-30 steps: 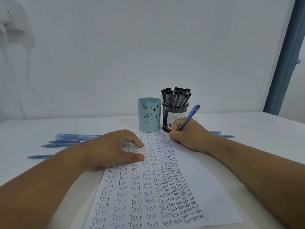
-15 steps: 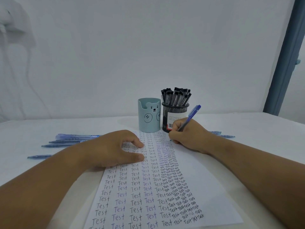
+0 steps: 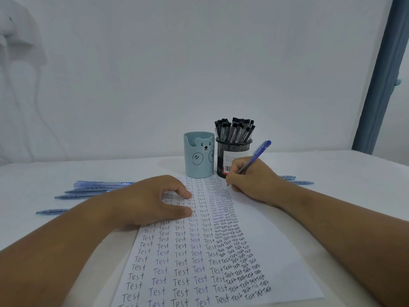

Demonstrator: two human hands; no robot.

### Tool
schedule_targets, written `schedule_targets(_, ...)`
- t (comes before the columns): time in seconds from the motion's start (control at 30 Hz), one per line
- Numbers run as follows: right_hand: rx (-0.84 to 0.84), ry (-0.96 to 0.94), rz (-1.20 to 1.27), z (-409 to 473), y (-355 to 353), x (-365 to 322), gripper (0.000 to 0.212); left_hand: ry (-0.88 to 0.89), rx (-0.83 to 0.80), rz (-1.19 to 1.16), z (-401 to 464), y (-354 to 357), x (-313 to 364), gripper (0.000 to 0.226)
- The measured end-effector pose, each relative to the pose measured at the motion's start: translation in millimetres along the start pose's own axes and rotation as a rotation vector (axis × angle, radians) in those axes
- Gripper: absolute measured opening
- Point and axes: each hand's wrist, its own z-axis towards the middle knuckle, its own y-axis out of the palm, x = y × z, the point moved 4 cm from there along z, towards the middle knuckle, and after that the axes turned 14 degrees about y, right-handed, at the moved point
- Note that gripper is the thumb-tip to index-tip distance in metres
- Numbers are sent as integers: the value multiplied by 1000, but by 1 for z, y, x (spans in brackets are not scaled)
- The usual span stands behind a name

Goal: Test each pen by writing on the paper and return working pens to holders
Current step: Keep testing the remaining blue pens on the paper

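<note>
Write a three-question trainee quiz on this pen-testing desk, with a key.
1. True or false: the right hand grips a blue pen with its tip at the paper.
2. Which holder is full of black-capped pens: A) bear holder B) mesh holder?
3. Fill in: the left hand rests on the ____.

Key: 1 true; 2 B; 3 paper.

We read "Test" handwritten in repeated columns down the paper [image 3: 276,251]; the mesh holder's label [image 3: 229,162] print is illegible.
</note>
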Motion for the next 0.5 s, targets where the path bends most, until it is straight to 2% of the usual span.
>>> schedule_targets(0.1, -33, -1, 338, -4, -4, -1, 40, 14, -7, 9, 0, 0, 2, 57)
schedule_targets(0.13, -7, -29, 367, -6, -7, -3, 49, 19, -11, 12, 0, 0, 3, 57)
schedule_targets(0.17, 36, -78, 338, -7, -9, -5, 54, 21, -14, 14, 0, 0, 3, 56)
schedule_targets(0.23, 130, -208, 225, -12, -14, -11, 50, 22, -18, 19, 0, 0, 2, 56)
schedule_targets(0.33, 177, -337, 84, -23, -15, -23, 22, 12, -22, 19, 0, -1, 1, 57)
schedule_targets(0.37, 164, -353, 60, -24, -15, -24, 19, 10, -23, 19, -1, -1, 2, 57)
schedule_targets(0.43, 153, -389, 1, -27, -13, -26, 28, 9, -29, 24, -1, -1, 2, 56)
schedule_targets(0.5, 189, -435, -117, -29, -12, -27, 26, 10, -32, 34, -1, -1, 3, 55)
